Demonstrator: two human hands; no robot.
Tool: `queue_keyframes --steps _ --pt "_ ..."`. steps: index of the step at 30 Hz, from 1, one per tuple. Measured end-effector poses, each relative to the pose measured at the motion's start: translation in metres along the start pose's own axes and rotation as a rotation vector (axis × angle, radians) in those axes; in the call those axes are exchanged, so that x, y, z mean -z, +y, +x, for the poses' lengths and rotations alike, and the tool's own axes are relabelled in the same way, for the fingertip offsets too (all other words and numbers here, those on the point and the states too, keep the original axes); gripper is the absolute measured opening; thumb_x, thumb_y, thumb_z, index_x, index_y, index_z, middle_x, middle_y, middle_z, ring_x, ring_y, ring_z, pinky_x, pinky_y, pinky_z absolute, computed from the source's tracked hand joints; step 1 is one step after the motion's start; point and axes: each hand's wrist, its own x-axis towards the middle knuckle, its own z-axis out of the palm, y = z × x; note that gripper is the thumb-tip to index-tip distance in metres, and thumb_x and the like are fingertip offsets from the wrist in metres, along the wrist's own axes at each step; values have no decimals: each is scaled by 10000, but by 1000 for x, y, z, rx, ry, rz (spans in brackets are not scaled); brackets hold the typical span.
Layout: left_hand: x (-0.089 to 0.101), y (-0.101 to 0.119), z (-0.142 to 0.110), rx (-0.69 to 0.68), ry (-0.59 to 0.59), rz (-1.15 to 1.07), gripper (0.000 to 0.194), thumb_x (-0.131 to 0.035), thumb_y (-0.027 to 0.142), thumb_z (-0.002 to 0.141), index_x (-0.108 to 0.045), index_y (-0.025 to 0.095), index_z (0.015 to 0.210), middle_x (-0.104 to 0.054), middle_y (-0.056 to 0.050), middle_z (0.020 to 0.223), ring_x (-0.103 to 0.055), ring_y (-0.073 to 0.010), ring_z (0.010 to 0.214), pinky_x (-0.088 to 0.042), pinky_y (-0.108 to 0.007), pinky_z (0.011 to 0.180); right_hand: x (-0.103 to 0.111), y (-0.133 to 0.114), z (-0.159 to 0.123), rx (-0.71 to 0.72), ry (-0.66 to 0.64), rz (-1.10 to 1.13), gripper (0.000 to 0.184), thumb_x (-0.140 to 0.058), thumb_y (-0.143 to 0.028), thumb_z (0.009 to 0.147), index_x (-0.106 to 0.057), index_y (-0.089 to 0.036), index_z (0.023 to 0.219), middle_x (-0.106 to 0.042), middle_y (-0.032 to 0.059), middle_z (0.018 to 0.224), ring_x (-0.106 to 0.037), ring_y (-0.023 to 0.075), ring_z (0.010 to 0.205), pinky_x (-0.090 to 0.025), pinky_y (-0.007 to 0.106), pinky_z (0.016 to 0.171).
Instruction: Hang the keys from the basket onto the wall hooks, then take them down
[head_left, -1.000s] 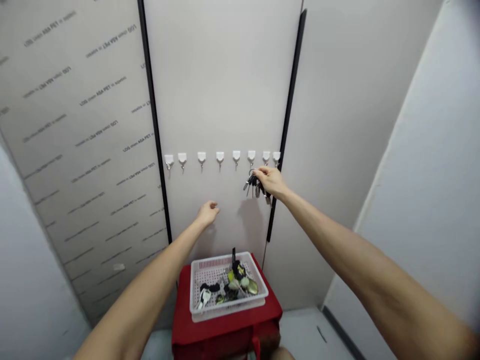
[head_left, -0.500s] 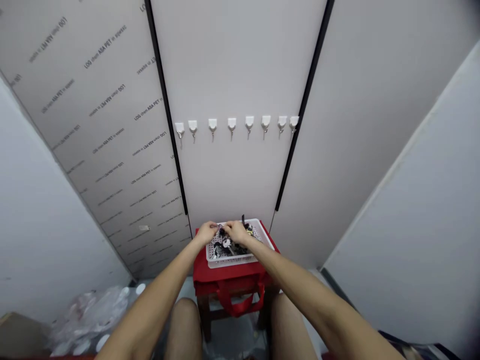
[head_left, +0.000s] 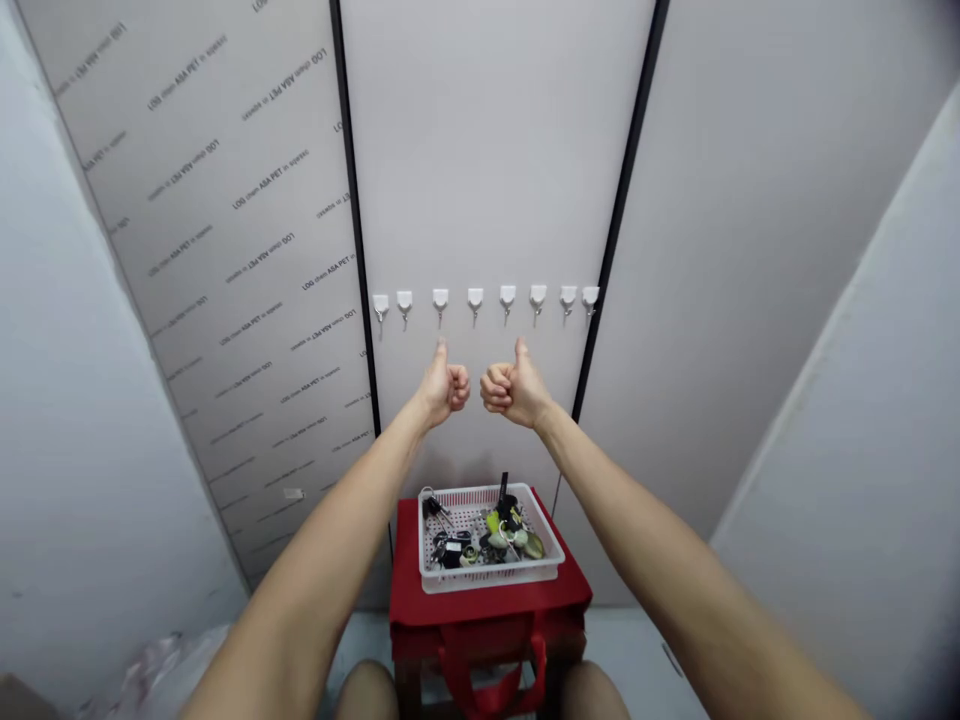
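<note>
Both my hands are raised in front of the wall panel as fists with the thumbs up. My left hand and my right hand sit side by side, a small gap between them, with nothing in them. Just above them runs a row of several white wall hooks, all bare. Below, a white perforated basket holds several bunches of keys, some with black and yellow-green fobs.
The basket rests on a red bag laid over a small stool, between my knees. Black vertical strips edge the middle wall panel. Grey walls close in on the left and right. Crumpled clear plastic lies on the floor at lower left.
My right hand took a key bunch off a hook and both hands went down to the basket. Now both hands are up again, empty, in thumbs-up fists, and the keys lie in the basket.
</note>
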Motion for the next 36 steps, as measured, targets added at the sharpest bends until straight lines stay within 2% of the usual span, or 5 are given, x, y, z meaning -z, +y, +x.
queue_keyframes --steps 14,21,27,30,36 --pt "10 -19 -2 96 83 186 600 -57 672 555 -310 154 391 -217 37 300 -220 -26 285 -140 -162 349 -7 19 4 -165 88 -288 562 63 -676 551 -166 -183 411 -176 -58 315 -135 37 305 -160 180 339" --pt "47 -81 -15 239 235 297 566 -149 612 622 -388 139 420 -353 14 324 -296 -35 289 -194 -176 356 -2 99 6 -327 153 -365 527 -108 -632 624 -255 -169 418 -259 -61 308 -181 29 269 -161 174 318" --pt "95 -146 -35 308 525 641 208 -378 274 688 -513 125 638 -540 -13 543 -473 -72 475 -337 -183 473 3 181 4 -331 294 -970 221 -448 -327 632 -514 -128 562 -531 13 522 -481 89 496 -328 192 479" --pt "106 -165 -41 300 583 720 141 -409 143 655 -531 114 719 -575 -53 705 -509 -100 638 -362 -195 573 2 201 6 -326 313 -1181 219 -455 -242 624 -564 -137 782 -584 64 781 -514 143 755 -344 208 634" --pt "101 -180 -42 241 558 826 281 -419 61 615 -507 111 876 -535 -96 924 -473 -128 835 -327 -211 734 -9 214 2 -333 295 -1418 295 -442 -196 602 -528 -168 883 -557 96 868 -497 188 815 -336 252 658"
